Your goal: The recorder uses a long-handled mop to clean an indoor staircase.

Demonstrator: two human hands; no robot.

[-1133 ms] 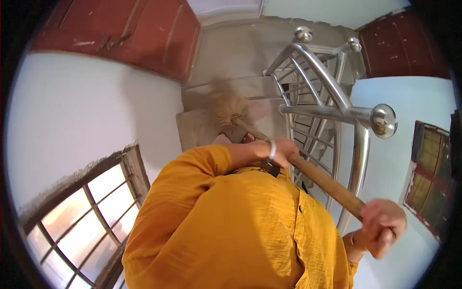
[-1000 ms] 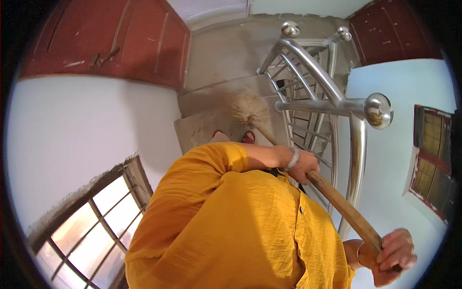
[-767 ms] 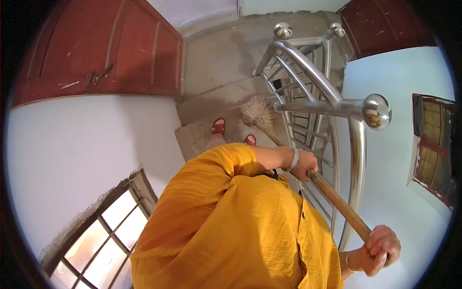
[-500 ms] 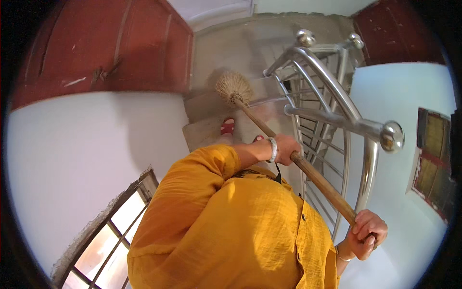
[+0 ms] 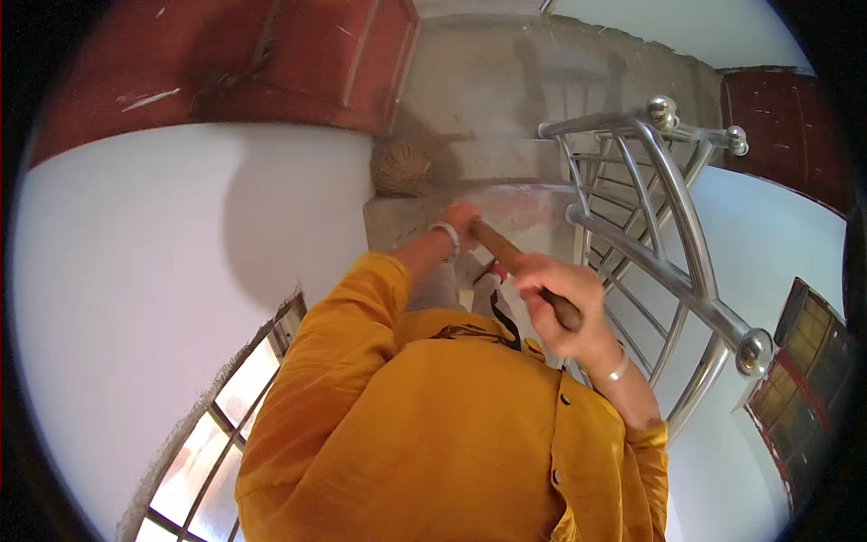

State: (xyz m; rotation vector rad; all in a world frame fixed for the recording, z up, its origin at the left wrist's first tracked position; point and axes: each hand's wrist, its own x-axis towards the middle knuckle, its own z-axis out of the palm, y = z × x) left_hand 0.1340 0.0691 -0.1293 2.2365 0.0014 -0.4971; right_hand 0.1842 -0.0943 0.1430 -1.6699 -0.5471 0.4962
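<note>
Both of my hands are wrapped round the wooden handle of a straw broom (image 5: pixel 402 170). My left hand (image 5: pixel 462 222), with a pale bangle at its wrist, grips lower down the handle. Close to the handle's top end is my right hand (image 5: pixel 562 303), its wrist ringed by a thin bangle. The bristles rest on the step at the far left, beside the corner of the white wall. Part of the handle between my left hand and the bristles is hidden. A red sandal shows below the handle.
A shiny metal stair railing (image 5: pixel 682 208) with ball ends runs along the right. White wall (image 5: pixel 298 208) and a barred window (image 5: pixel 217 434) stand on the left. A red door (image 5: pixel 334 63) is beyond, with the concrete landing (image 5: pixel 488 81) beside it.
The broom's bristles have moved left into the step's corner. My right hand has come inward and away from me, nearer the left hand, which has moved left and farther out.
</note>
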